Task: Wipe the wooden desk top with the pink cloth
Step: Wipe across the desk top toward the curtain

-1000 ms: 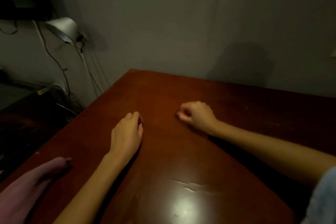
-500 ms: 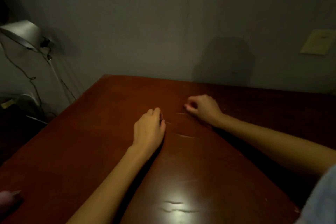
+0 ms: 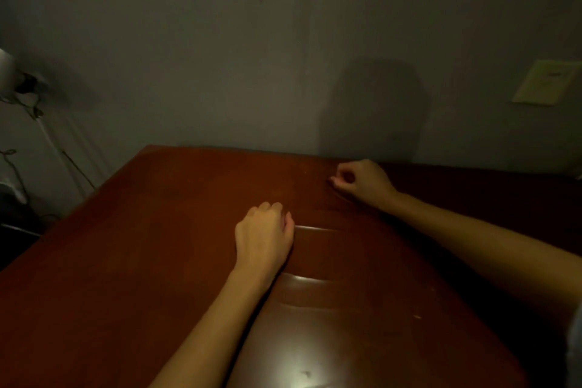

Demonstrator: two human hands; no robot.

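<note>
Both hands rest on the wooden desk top (image 3: 132, 261), which fills the lower half of the frame and lies under them and both bare forearms. Where the pink cloth lies cannot be told from this view.

Nearest, at the bottom edge, a bright patch of glare (image 3: 302, 379) sits on the dark red-brown wood between the forearms. A bit of grey sleeve (image 3: 576, 343) shows at the lower right edge.

Further up, near the centre of the frame, the left hand (image 3: 264, 238) lies knuckles up with its fingers curled under into a loose fist, the thumb tucked at its right side. Nothing shows inside it. Two glossy ridges (image 3: 315, 228) run across the surface to the right of this hand, one starting at the thumb and one lower, beside the wrist.

Up and to the right, close to the desk's far edge, the right hand (image 3: 362, 181) is clenched too, with thumb and forefinger tips pressed together just above the wood. Whether anything is pinched there is too dark and small to tell. The two hands are well apart.

Beyond the desk stands a plain grey wall (image 3: 220, 41) with a soft dark shadow (image 3: 374, 110) above the right hand. A pale yellowish plate (image 3: 544, 82) sits on the wall at the upper right. At the left edge a white lamp head (image 3: 4, 72) shows, with thin cords (image 3: 41, 123) hanging below it.
</note>
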